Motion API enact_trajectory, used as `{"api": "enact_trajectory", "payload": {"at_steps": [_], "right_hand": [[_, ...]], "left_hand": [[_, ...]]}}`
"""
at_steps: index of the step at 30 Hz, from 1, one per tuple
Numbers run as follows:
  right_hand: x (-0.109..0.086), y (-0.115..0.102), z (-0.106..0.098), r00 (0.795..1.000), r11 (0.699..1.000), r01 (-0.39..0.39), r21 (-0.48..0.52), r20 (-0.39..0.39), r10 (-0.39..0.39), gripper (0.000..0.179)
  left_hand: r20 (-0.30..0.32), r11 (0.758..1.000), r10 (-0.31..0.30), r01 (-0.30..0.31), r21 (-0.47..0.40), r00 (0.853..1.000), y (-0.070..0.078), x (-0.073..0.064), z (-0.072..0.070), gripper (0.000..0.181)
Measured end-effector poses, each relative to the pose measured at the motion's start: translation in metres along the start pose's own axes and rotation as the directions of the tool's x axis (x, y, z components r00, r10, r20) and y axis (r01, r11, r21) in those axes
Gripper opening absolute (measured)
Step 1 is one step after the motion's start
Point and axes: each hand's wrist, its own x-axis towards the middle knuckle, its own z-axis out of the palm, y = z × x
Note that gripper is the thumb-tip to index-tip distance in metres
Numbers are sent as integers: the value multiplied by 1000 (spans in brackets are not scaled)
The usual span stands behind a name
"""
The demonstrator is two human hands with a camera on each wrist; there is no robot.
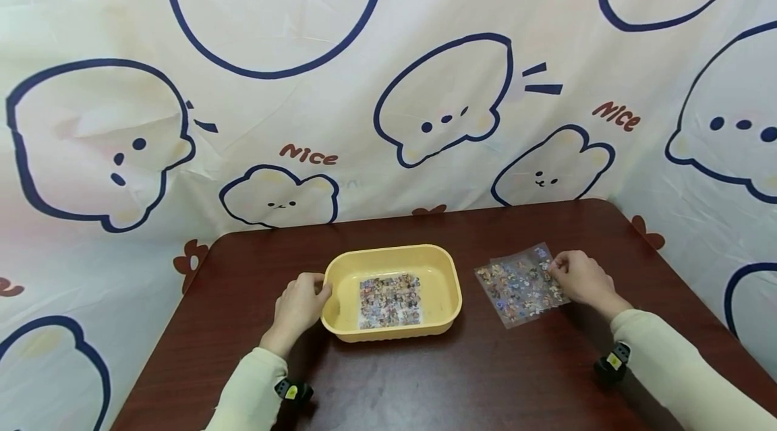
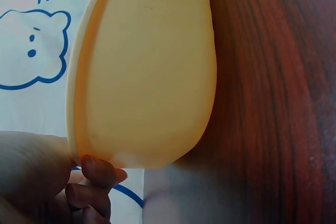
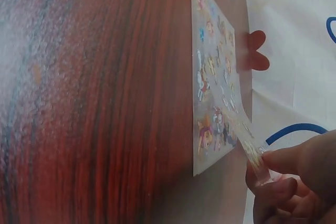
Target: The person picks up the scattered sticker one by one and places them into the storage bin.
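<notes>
- The tray [image 1: 438, 296], right of the left hand [image 1: 300, 304], is gripped at its rim; it could be tipped by uneven pressing.
- The sticker sheet [image 1: 519, 289], left of the right hand [image 1: 581, 277], is pinched; it could be creased by hard pulling.

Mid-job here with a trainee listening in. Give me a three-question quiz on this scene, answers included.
1. Fill in: The left hand holds the yellow basin by its ____.

2. What does the right hand pinch?
A) the table's edge
B) a clear patterned sheet
C) the left sleeve

3. True or false: The basin has nothing in it.

Key: 1. rim; 2. B; 3. False, a colourful patterned piece lies inside.
</notes>
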Motion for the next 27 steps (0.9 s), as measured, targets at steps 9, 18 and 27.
{"api": "enact_trajectory", "payload": {"at_steps": [9,18,27], "right_hand": [[-5,0,-3,1000,996,25,82,-9,-25,24],[-6,0,-6,997,986,71,151,-27,-68,23],[-8,1,-10,994,970,107,219,-47,-99,23]], "left_hand": [[5,1000,-3,3,7,1000,-1,1,0,39],[-2,1000,-4,4,3,1000,-1,0,0,38],[3,1000,-9,9,2,1000,0,-1,0,38]]}}
